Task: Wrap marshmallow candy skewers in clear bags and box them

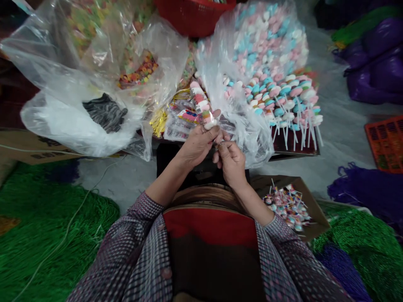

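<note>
The left hand (198, 144) grips the lower end of a wrapped candy (199, 97), thumb and fingers closed around its wrapper. The candy points up and away from the person, its pink and white pieces stacked inside clear film, near the front edge of the dark table (278, 146). The right hand (232, 161) is just beside the left, its thumb and forefinger pinched together near the candy's lower end; I cannot tell what lies between them. The 2 hands are close together.

Past the left hand lie printed wrappers (181, 131) and a bunch of gold ties (158, 121). Farther left, a white bag (59, 119) has a dark bundle (105, 112) in its opening. Behind stands a red basket (192, 19). To the right, a large clear bag (267, 42) holds pink, white and blue candies, with lollipops (281, 100) heaped in front, many sticks hanging past the table's edge. Below the table's right end, a cardboard box (315, 209) holds more lollipops, wrapped. Green strands (47, 243) cover the floor at left.
</note>
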{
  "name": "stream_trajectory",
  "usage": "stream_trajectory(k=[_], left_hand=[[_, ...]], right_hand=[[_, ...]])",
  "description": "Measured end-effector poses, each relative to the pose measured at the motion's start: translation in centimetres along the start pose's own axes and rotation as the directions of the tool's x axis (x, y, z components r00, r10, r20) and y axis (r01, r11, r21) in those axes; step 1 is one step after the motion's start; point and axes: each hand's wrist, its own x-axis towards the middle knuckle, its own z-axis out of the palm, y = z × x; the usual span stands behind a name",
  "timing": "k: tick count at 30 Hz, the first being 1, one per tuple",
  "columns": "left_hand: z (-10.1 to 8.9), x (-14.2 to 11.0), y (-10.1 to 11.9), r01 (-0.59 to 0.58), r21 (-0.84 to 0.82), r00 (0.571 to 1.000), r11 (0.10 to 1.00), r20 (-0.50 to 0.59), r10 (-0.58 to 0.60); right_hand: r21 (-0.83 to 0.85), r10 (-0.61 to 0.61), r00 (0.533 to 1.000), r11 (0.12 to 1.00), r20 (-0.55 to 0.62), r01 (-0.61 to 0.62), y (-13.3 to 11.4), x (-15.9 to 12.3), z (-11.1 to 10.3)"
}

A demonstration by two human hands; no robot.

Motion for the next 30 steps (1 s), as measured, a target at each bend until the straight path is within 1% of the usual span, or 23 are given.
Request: stream_trajectory(k=[3, 5, 7, 8, 9, 10, 11, 12, 13, 14, 15, 17, 18, 20, 23, 25, 27, 30], left_hand=[[-0.3, -0.3, -0.7, 0.072, 0.023, 0.996, 0.997, 0.052, -0.074], [-0.9, -0.3, -1.1, 0.09, 0.063, 0.991, 0.994, 0.09, -0.096], [-1.7, -0.3, -1.4, 0.057, 0.128, 0.993, 0.99, 0.099, -0.07], [-2.1, -0.3, -1.4, 0.013, 0.182, 0.996, 0.983, 0.086, -0.029], [-2.5, -0.3, -1.4, -0.047, 0.251, 0.997, 0.967, 0.07, 0.03], [-2.9, -0.3, -1.4, -0.111, 0.333, 0.994, 0.936, 0.055, 0.098], [-3.2, -0.3, -1.4, -0.164, 0.419, 0.986, 0.893, 0.049, 0.158], [-3.5, -0.3, -1.4, -0.2, 0.496, 0.978, 0.845, 0.054, 0.2], [-3.7, -0.4, -1.4, -0.218, 0.561, 0.973, 0.798, 0.066, 0.22], [-3.8, -0.4, -1.5, -0.224, 0.612, 0.972, 0.758, 0.082, 0.221], [-3.9, -0.5, -1.6, -0.226, 0.652, 0.972, 0.724, 0.097, 0.216], [-4.0, -0.6, -1.9, -0.228, 0.712, 0.971, 0.664, 0.121, 0.205], [-4.0, -0.7, -2.1, -0.228, 0.735, 0.971, 0.638, 0.129, 0.199], [-4.0, -0.8, -2.3, -0.222, 0.764, 0.974, 0.606, 0.139, 0.181], [-4.1, -0.8, -2.6, -0.204, 0.773, 0.979, 0.6, 0.145, 0.147], [-4.2, -0.8, -2.7, -0.194, 0.774, 0.981, 0.603, 0.145, 0.13], [-4.2, -0.8, -2.7, -0.191, 0.778, 0.982, 0.599, 0.147, 0.123], [-4.4, -0.7, -2.6, -0.208, 0.791, 0.978, 0.576, 0.16, 0.133]], right_hand=[[0.037, 0.026, 1.0, 0.999, -0.01, -0.026, 0.4, -0.1, 0.4], [0.058, 0.051, 0.999, 0.997, 0.011, -0.051, 0.4, 0.2, 0.4], [-0.017, 0.089, 0.99, 0.996, 0.11, -0.087, 0.1, 0.7, -0.2], [-0.09, 0.099, 0.981, 0.992, 0.164, -0.085, -0.2, 1.1, -0.7], [-0.169, 0.093, 0.976, 0.984, 0.195, -0.06, -0.7, 1.5, -1.3], [-0.235, 0.061, 0.979, 0.972, 0.195, -0.014, -1.3, 1.9, -1.9], [-0.273, -0.004, 0.987, 0.961, 0.162, 0.049, -2.0, 2.2, -2.4], [-0.285, -0.096, 0.99, 0.951, 0.104, 0.122, -2.8, 2.6, -2.9], [-0.28, -0.194, 0.98, 0.939, 0.043, 0.198, -3.6, 2.9, -3.1], [-0.271, -0.285, 0.959, 0.923, 0.0, 0.274, -4.3, 3.1, -3.2], [-0.265, -0.364, 0.931, 0.9, -0.016, 0.347, -4.9, 3.4, -3.1], [-0.285, -0.479, 0.878, 0.84, 0.009, 0.462, -5.9, 3.8, -2.6], [-0.31, -0.513, 0.858, 0.81, 0.035, 0.497, -6.1, 4.0, -2.3], [-0.373, -0.54, 0.839, 0.767, 0.063, 0.522, -6.2, 4.3, -1.7], [-0.437, -0.529, 0.848, 0.754, 0.037, 0.49, -5.7, 4.4, -1.4], [-0.455, -0.535, 0.845, 0.749, 0.014, 0.482, -5.5, 4.5, -1.4], [-0.483, -0.555, 0.831, 0.725, 0.011, 0.491, -5.6, 4.4, -1.6], [-0.541, -0.586, 0.809, 0.663, 0.055, 0.517, -6.1, 4.5, -1.9]])
